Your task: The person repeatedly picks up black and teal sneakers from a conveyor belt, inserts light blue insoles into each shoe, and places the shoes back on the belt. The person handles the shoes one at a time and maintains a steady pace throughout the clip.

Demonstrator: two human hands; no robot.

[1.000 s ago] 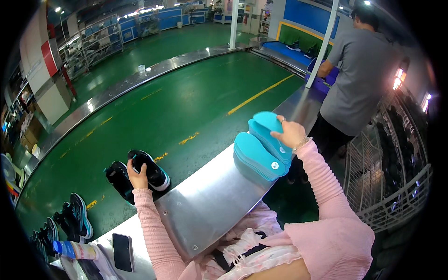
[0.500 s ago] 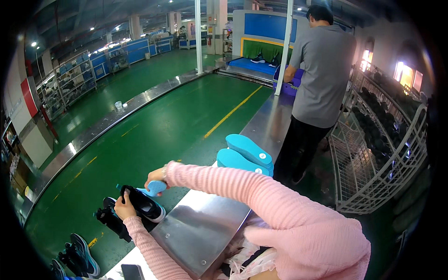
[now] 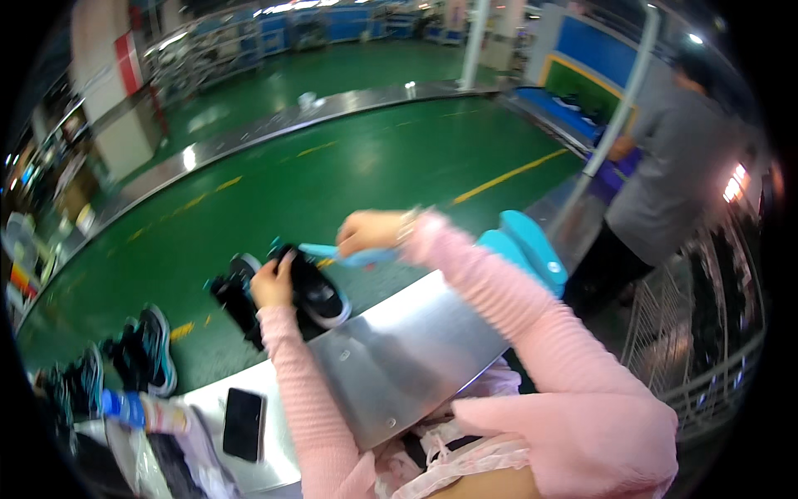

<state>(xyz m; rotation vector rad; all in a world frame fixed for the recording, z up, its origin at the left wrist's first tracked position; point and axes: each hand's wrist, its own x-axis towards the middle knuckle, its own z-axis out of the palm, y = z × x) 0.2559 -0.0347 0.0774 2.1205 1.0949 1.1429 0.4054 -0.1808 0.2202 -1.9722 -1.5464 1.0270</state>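
Observation:
My left hand [image 3: 273, 285] is closed on the collar of a black sneaker [image 3: 314, 289] with a white sole edge, at the steel plate's far left corner. In my right hand [image 3: 371, 233] is a light blue insole [image 3: 374, 257], its narrow front part pointing left at the shoe's opening. Whether its tip is inside the shoe is too blurred to tell. Beside that shoe, to its left, is a second black sneaker [image 3: 237, 303]. Several turquoise insoles [image 3: 532, 245] lie stacked beyond my right forearm.
A steel plate [image 3: 391, 349] lies before me. To the left are a phone [image 3: 244, 424], a bottle with a blue cap [image 3: 125, 409] and more black sneakers [image 3: 154, 349] on the green surface [image 3: 357, 183]. A co-worker [image 3: 673, 158] stands at right, near a wire cart [image 3: 665, 333].
The view has swung left, bringing the phone and bottle into sight. My left hand stays on the sneaker. My right hand keeps the insole near the shoe's opening.

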